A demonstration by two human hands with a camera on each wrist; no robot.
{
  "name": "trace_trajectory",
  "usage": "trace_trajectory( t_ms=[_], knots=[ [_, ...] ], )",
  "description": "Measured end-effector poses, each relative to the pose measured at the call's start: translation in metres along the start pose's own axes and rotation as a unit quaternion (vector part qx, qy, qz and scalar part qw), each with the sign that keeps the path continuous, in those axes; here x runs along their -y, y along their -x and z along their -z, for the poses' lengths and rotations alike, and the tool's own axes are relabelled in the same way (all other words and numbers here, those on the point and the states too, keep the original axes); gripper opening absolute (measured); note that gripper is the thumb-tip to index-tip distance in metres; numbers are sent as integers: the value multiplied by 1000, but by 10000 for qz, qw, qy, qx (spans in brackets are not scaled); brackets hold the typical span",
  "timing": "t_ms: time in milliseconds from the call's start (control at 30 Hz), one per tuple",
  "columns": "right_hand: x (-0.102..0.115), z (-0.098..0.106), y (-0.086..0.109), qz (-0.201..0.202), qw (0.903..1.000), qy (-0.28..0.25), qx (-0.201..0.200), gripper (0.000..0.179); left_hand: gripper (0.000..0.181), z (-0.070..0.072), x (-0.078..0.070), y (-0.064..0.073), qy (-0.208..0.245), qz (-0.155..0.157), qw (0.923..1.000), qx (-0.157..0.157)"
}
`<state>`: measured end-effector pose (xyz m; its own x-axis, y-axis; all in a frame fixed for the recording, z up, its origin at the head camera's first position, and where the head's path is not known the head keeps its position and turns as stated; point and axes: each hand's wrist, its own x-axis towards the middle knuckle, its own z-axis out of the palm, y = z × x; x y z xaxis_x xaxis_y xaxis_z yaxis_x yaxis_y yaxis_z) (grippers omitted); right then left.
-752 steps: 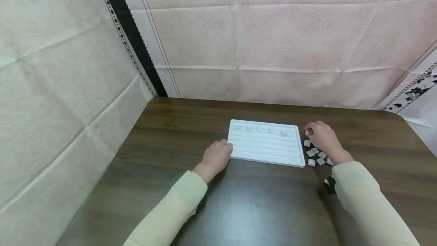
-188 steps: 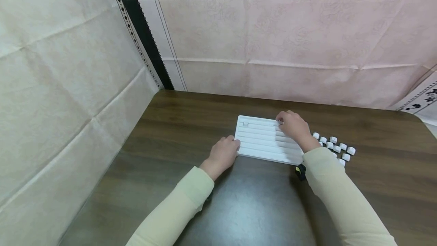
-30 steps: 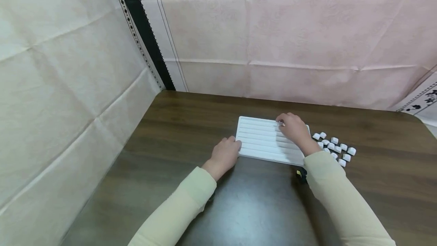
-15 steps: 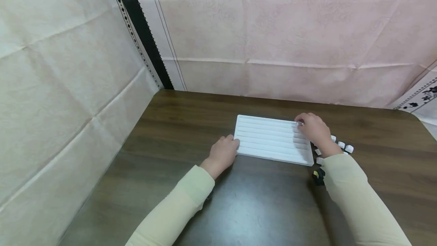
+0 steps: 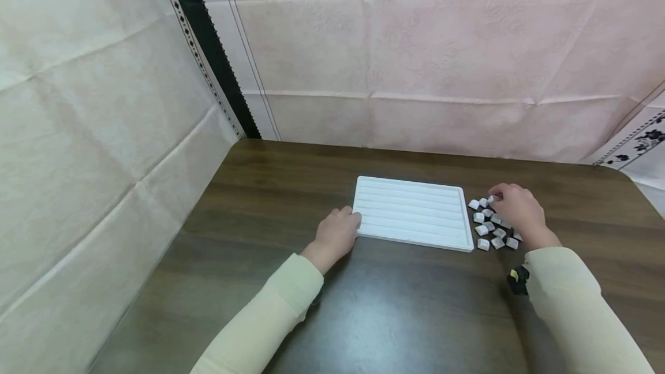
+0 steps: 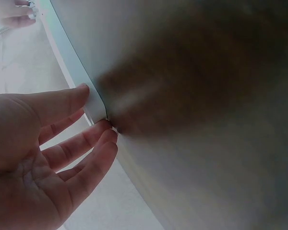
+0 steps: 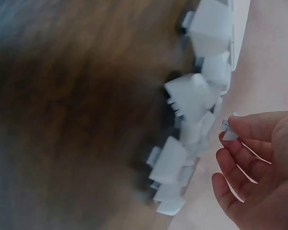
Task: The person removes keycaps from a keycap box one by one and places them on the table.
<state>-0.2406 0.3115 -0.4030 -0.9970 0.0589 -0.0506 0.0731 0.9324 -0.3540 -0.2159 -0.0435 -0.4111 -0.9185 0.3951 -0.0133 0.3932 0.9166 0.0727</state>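
A white tray (image 5: 413, 215) with raised lengthwise ridges lies on the table. My left hand (image 5: 335, 232) holds its near left corner; in the left wrist view the thumb rests on one side of the tray (image 6: 69, 55) and the fingers bend at the other. Right of the tray, my right hand (image 5: 519, 212) is over the far end of a group of white keycaps (image 5: 482, 230). Between its thumb and index finger it pinches one keycap (image 7: 230, 134). The hand covers part of the group in the head view.
The brown wooden table (image 5: 395, 299) runs up to a pale cloth backdrop (image 5: 447, 74). Another pale cloth (image 5: 104, 131) hangs along the left side. The loose keycaps lie close by the tray's right end.
Within the last second my right hand has moved from the tray's far edge right to the keycap group, keycap in its fingers. Pieces seen earlier in the tray's top row are gone from it.
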Motion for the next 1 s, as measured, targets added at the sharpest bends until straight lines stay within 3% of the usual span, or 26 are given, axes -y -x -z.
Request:
trace_trajectory(
  t_ms=[467,767,1000],
  knots=[
    [-5,-10,-1,-344,9989,217,221,32,14,-1,3,1,171,35,9997,192],
    [-7,-13,5,-347,9992,109,159,34,13,-3,3,-1,287,-59,9995,128],
    [16,-15,22,-213,9994,-233,-160,40,16,-6,10,-2,370,13,9992,156]
  ],
)
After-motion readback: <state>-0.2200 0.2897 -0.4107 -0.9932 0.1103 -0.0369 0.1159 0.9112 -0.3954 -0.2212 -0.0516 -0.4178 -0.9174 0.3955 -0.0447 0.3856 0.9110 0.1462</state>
